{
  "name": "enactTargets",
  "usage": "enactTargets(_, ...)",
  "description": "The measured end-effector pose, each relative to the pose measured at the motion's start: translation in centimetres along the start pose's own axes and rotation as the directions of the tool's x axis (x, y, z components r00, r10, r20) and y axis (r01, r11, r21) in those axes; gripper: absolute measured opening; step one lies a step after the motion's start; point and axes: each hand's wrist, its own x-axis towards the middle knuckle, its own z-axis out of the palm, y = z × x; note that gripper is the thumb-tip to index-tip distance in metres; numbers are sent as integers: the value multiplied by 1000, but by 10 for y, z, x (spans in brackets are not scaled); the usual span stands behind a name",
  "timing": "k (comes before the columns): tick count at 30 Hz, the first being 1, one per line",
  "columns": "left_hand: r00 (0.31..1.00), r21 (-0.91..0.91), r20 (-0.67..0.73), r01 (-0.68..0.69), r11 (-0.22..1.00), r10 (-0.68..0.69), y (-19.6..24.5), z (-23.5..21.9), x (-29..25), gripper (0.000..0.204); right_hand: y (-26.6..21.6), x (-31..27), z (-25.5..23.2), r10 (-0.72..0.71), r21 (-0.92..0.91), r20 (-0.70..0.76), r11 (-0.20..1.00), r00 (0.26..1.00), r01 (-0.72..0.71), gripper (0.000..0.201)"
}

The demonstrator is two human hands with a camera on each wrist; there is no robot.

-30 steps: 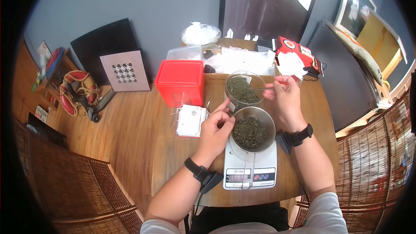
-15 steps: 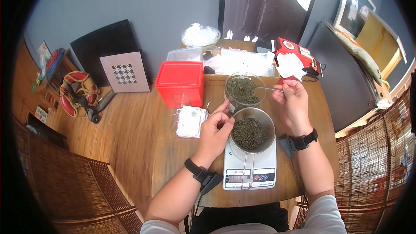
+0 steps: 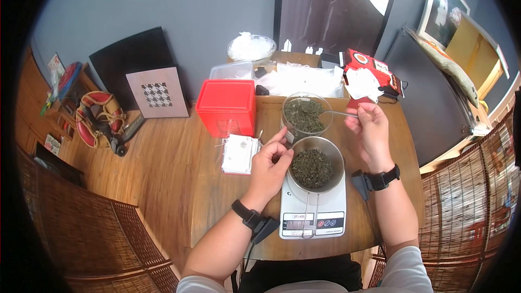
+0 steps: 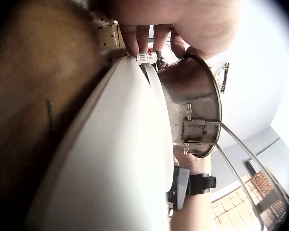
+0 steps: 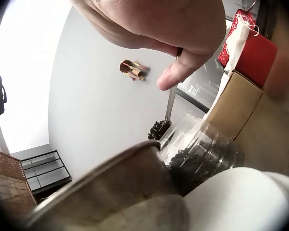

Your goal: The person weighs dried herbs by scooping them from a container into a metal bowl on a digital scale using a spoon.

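Observation:
A metal pan (image 3: pixel 317 187) of dark dried leaves stands on a white kitchen scale (image 3: pixel 290 206), its wire handle towards the person. Just behind it is a clear glass jar (image 3: pixel 330 122) of the same leaves. My right hand (image 3: pixel 372 133) pinches the handle of a metal spoon (image 3: pixel 344 114), whose other end is at the jar's leaves; in the right wrist view the spoon (image 5: pixel 170 106) carries a clump of leaves near the jar's rim. My left hand (image 3: pixel 268 168) lies against the left side of pan and jar, fingertips by the jar's label (image 4: pixel 147 57); whether it grips is unclear.
A red box (image 3: pixel 227 106) and a stack of white bags (image 3: pixel 239 152) stand left of the jar. Behind are a cardboard box (image 3: pixel 268 104) of white bags, a bowl of white items (image 3: pixel 251 47) and a red package (image 3: pixel 369 65).
My right hand has moved right and slightly towards the person with the spoon, and more of the spoon's handle shows. The left hand has stayed in place.

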Motion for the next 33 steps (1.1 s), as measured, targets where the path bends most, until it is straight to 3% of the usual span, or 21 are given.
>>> enactTargets(11,1000,10,-11,1,1000,-1,4,1,0,18,-19,-69,-30,-32,6,70,999,997,32,10)
enactTargets(14,1000,28,2,-8,1000,8,0,0,0,18,-14,-85,-37,-118,-68,129,990,985,128,8)
enactTargets(16,1000,17,1,-7,1000,7,-1,0,0,18,-14,-95,-35,-269,-147,179,944,946,296,7)
enactTargets(17,1000,6,-2,-9,1000,9,-1,0,0,18,-15,-100,-35,-268,-147,177,944,947,295,7)
enactTargets(19,1000,-3,-5,3,1000,-3,1,1,0,18,-17,-107,-33,-461,-294,277,795,843,531,9)
enactTargets(20,1000,-11,-9,14,1000,-14,2,1,0,18,-20,-108,-33,-460,-294,277,795,843,530,9)
enactTargets(22,1000,-9,-7,3,1000,-3,1,1,0,18,-26,-110,-33,-588,-362,489,535,644,763,14)
enactTargets(23,1000,-6,-4,-9,1000,9,1,1,0,18,-30,-111,-32,-587,-362,490,535,644,763,14)
enactTargets(25,1000,6,1,-7,1000,7,-1,0,0,18,-37,-114,-27,-529,-383,646,400,551,833,19)
enactTargets(26,1000,18,5,-6,1000,6,-2,-1,0,17,-39,-117,-26,-543,-382,655,362,526,850,23)
enactTargets(29,1000,-19,-1,-9,1000,9,0,0,0,18,-42,-122,-27,-534,-374,638,415,555,829,22)
enactTargets(33,1000,-17,-10,-1,1000,1,0,1,0,18,-34,-117,-26,-504,-450,623,395,598,801,22)
